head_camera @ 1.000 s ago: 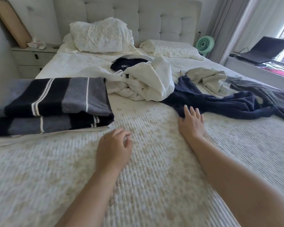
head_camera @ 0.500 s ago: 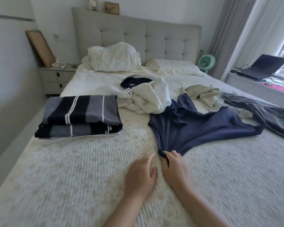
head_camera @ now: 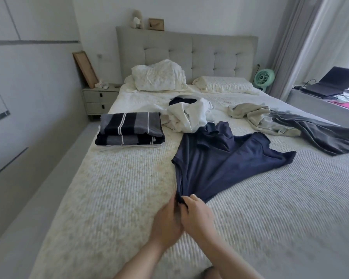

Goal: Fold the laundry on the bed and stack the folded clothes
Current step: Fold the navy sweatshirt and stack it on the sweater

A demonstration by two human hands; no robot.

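Note:
A navy garment (head_camera: 222,160) lies stretched toward me across the middle of the bed (head_camera: 109,198). Its near end is bunched between my hands. My right hand (head_camera: 197,214) grips that near end, and my left hand (head_camera: 165,222) closes on it from the left, pressed against the right hand. A folded stack of striped grey and black clothes (head_camera: 129,128) sits at the left. Unfolded pieces lie farther back: a white garment (head_camera: 187,117), a dark item (head_camera: 181,101) behind it, a beige garment (head_camera: 254,115) and a long grey one (head_camera: 320,135) at the right.
Two pillows (head_camera: 157,77) lean on the padded headboard. A nightstand (head_camera: 99,99) stands left of the bed, a green fan (head_camera: 264,77) at the right. A laptop (head_camera: 330,81) sits on the window ledge. Bare bedspread lies in front of the stack.
My right hand reached the navy garment and dragged it toward me. My left hand has come in beside it and now holds the same end. The view pulled back from the bed.

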